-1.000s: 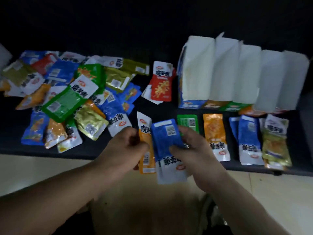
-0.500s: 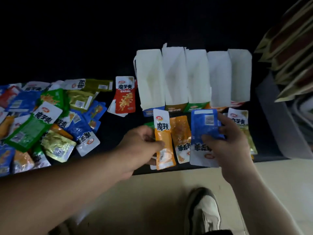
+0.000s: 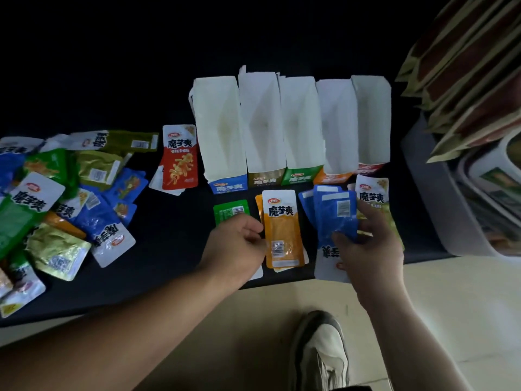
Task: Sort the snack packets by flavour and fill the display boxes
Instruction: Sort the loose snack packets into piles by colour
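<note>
currently your left hand (image 3: 235, 244) pinches the left edge of the orange packet (image 3: 282, 230), which lies face up on the black table (image 3: 174, 221) just before the display boxes (image 3: 290, 128). your right hand (image 3: 369, 244) grips the blue packet (image 3: 337, 218), back side up, over the blue stack at the table's near edge. a green packet (image 3: 231, 211) lies beside the left hand. unsorted packets (image 3: 64, 198) are heaped at the left, with a red packet (image 3: 180, 158) left of the boxes.
</note>
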A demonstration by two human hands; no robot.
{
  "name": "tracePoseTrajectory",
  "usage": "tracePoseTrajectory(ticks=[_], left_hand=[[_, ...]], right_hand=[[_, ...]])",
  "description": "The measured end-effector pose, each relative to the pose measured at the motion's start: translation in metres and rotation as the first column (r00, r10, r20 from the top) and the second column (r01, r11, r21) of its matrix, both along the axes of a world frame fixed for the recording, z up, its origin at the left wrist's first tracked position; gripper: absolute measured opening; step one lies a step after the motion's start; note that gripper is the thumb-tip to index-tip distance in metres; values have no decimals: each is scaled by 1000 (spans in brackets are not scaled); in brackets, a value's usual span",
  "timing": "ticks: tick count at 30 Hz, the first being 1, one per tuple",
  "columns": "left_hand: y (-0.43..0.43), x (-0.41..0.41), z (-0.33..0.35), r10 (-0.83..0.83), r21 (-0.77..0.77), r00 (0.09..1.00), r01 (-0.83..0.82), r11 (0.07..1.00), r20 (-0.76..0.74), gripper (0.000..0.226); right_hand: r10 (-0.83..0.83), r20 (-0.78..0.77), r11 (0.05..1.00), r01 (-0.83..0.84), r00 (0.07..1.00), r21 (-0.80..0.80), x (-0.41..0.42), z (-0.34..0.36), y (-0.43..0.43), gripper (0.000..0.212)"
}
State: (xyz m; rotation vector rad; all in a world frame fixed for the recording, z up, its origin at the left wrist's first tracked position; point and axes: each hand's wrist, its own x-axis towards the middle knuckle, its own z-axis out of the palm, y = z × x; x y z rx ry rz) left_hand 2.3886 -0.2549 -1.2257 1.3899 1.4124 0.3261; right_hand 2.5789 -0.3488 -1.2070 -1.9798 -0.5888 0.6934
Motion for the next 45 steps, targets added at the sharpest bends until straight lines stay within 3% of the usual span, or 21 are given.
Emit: tracePoseTrajectory(ticks=[5,9,12,18,22,26,30,33,36,38,42,45], left_hand=[[-5,-1,-1,-52,40,998,51,998,26,20],[-3,-2,0,-26,55,998,23,998,58,20],[-3,-4,1,-11,66,997,6,998,76,21],[-2,-25,5,-66,78,995,60,995,79,21],[-3,-63,-10,-187,250,968,225,942,-166,24],[-7,-75,-26,-277,373,891,409,833,-360,41],[-7,-75,-36,-353,380,786,571,727,-507,51],[-4,-76,-35,-375,401,803,567,719,-463,51],[3,-84,-23,-357,381,887,450,807,-292,55],[10,-97,-13,-333,333,918,389,859,-216,52],[16,-138,9,-333,234,917,381,895,-220,55],[12,-175,17,-304,213,924,353,911,-232,57]], right_hand=[[128,220,992,-127,967,-18,9,-20,18,57],[222,620,972,-124,752,-198,17,-53,19,36],[259,749,960,-80,611,-267,13,-62,18,33],[308,746,948,-122,590,-295,4,-54,15,34],[355,744,934,-245,566,-259,-9,-57,18,26],[481,732,853,-449,482,-265,-32,-61,24,27],[534,711,824,-471,457,-316,-39,-62,26,37],[526,713,826,-476,463,-301,-40,-58,27,32],[504,714,822,-525,487,-222,-54,-47,36,39],[509,661,806,-575,552,-140,-73,-38,46,39],[558,582,742,-670,592,-30,-118,-26,65,41],[632,489,703,-710,601,-37,-152,-24,77,54]])
